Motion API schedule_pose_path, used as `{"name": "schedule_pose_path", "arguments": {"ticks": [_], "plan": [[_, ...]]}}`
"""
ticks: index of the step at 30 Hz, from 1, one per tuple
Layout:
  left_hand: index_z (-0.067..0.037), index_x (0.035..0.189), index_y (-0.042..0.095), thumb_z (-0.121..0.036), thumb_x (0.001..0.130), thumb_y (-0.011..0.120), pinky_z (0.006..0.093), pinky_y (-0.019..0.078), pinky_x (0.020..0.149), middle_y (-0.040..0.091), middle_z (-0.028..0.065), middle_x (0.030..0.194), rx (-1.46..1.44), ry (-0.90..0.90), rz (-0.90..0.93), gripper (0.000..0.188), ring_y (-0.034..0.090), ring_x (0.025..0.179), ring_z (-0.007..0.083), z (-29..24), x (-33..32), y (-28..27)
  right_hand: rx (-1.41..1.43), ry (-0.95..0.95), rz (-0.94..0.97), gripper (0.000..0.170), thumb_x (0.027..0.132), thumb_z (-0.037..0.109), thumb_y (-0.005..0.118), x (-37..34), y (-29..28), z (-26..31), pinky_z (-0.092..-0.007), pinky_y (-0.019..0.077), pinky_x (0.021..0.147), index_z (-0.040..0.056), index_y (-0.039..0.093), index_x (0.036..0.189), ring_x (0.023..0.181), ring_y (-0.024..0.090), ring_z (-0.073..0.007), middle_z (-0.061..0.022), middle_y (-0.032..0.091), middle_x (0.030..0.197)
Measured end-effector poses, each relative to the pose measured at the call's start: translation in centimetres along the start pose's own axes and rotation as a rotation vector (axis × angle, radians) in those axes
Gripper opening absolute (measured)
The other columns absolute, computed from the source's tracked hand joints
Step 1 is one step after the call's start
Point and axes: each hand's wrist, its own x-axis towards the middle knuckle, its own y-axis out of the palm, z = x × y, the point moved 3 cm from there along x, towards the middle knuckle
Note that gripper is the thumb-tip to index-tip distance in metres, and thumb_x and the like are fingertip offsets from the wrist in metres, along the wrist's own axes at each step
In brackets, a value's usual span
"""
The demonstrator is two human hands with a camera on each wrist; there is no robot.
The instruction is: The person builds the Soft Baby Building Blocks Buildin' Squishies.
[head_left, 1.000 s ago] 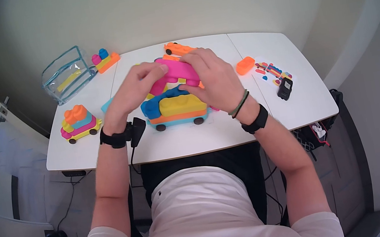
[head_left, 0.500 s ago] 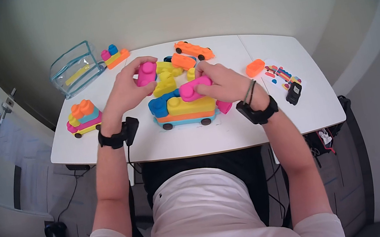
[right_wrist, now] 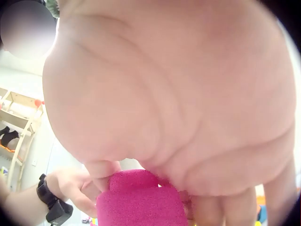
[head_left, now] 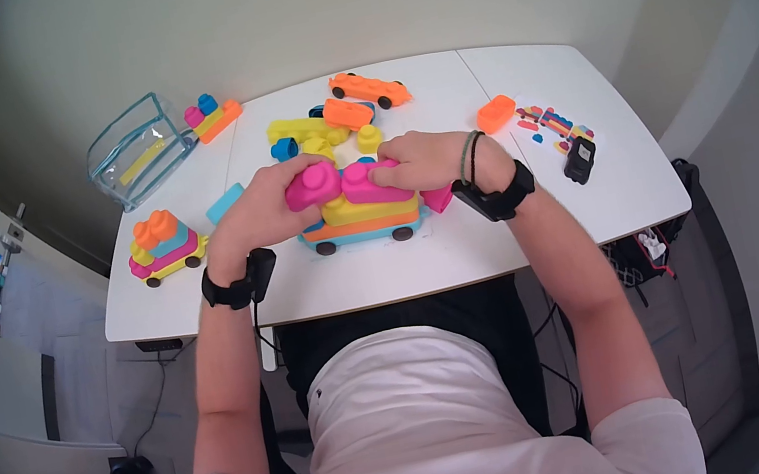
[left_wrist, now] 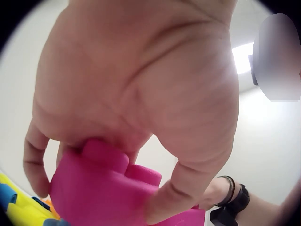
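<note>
In the head view, your left grip [head_left: 267, 204] is bent around a pink block [head_left: 314, 186], fingers on its far side and thumb on the near side. Your right grip [head_left: 432, 159] pinches a second pink block [head_left: 373, 183] just beside the first. You have both blocks over the top of the toy vehicle [head_left: 364, 236], which stands on the counter [head_left: 387, 276] with a long yellow block [head_left: 370, 209] above orange and light blue layers; whether either pink block is seated you cannot tell from here. A further pink piece [head_left: 439, 199] lies by the vehicle's right end. Beyond your work lie a yellow car base [head_left: 305, 130], an orange block [head_left: 348, 113] and an orange car base [head_left: 369, 89]. A small built car [head_left: 163, 247] stands to your left, near a clear bag [head_left: 142, 167].

In the left wrist view, your fingers and thumb straddle the pink block, its two studs turned up toward your palm. Part of the other pink block shows at the lower edge.

In the right wrist view, your palm covers most of the picture; your thumb and fingers close on either side of the pink block below it. A wooden shelf [right_wrist: 26, 100] stands in the background.
</note>
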Motion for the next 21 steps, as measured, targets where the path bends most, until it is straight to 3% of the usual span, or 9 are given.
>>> {"name": "schedule_pose_path", "arguments": {"ticks": [7,13,16,21], "plan": [[-0.004,0.116,0.076,-0.021,0.077,0.094,0.0359,0.0590,0.085,0.077,0.0125,0.097,0.041,0.008,0.006,0.047,0.074,0.090,0.0263,0.4,0.6,1.0,0.020,-0.090,-0.020,0.061,0.102,0.053,0.052,-0.5,0.2,0.1,-0.0438,0.0566,0.092,-0.0015,0.068,0.124,0.102,0.073,-0.0331,-0.0214,0.075,0.112],[-0.003,0.116,0.076,-0.023,0.078,0.093,0.0359,0.0585,0.084,0.078,0.0134,0.098,0.035,0.057,0.032,0.046,0.074,0.089,0.0275,0.6,0.6,1.0,0.037,-0.046,0.010,0.054,0.102,0.044,0.050,-0.3,0.5,0.7,-0.0444,0.0550,0.093,-0.0018,0.071,0.121,0.103,0.072,-0.0339,-0.0225,0.074,0.110],[-0.003,0.116,0.076,-0.026,0.080,0.092,0.0367,0.0582,0.083,0.078,0.0140,0.098,0.099,-0.007,0.110,0.046,0.073,0.089,0.0285,0.0,0.5,0.5,0.058,-0.089,-0.067,0.052,0.102,0.042,0.050,0.5,1.2,0.4,-0.0443,0.0552,0.091,-0.0028,0.072,0.118,0.101,0.072,-0.0334,-0.0219,0.074,0.107],[-0.003,0.112,0.076,-0.033,0.080,0.090,0.0389,0.0576,0.081,0.077,0.0145,0.095,0.085,-0.039,0.124,0.046,0.073,0.087,0.0316,0.8,0.5,0.9,0.083,-0.067,-0.004,0.049,0.103,0.039,0.049,0.2,1.4,0.8,-0.0430,0.0555,0.091,-0.0003,0.071,0.123,0.099,0.071,-0.0323,-0.0200,0.074,0.106]]}}
